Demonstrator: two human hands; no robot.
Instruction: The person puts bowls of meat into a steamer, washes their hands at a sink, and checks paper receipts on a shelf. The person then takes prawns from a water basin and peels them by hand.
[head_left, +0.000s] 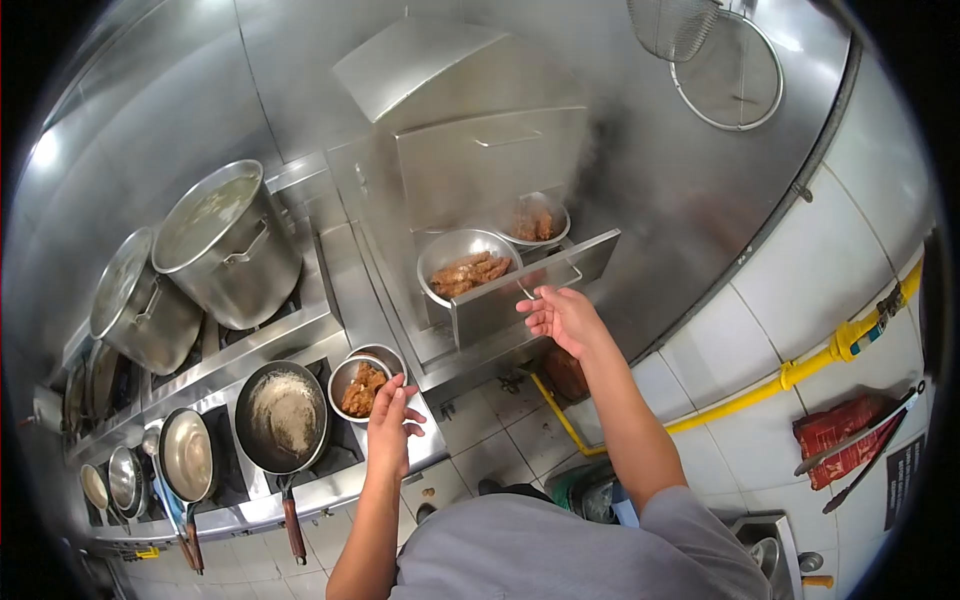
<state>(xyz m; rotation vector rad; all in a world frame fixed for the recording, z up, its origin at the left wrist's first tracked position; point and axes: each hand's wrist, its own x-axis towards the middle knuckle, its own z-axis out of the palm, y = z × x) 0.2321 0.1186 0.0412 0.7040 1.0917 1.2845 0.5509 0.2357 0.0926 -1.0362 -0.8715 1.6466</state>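
Observation:
My right hand (562,318) is in front of a metal drawer (490,312) that is pulled out of a steaming steel cabinet (490,150). Its fingers are apart and half curled beside the drawer's wire handle (573,272); whether they touch it I cannot tell. Inside the drawer sit a large metal bowl (430,262) and a smaller one (560,215), both with reddish-brown meat pieces. At the stove's right end, my left hand (392,432) is beside a small metal bowl (343,380) of similar brown meat (362,390). Its fingers are loosely spread near the rim, with no clear grip.
Two tall stockpots (235,255) stand on the back burners. A pan with pale powdery residue (285,410) and another pan (188,455) are on the front burners, handles sticking outward. Strainers (728,85) hang at upper right; a yellow pipe (790,375) and tongs (868,440) are at right.

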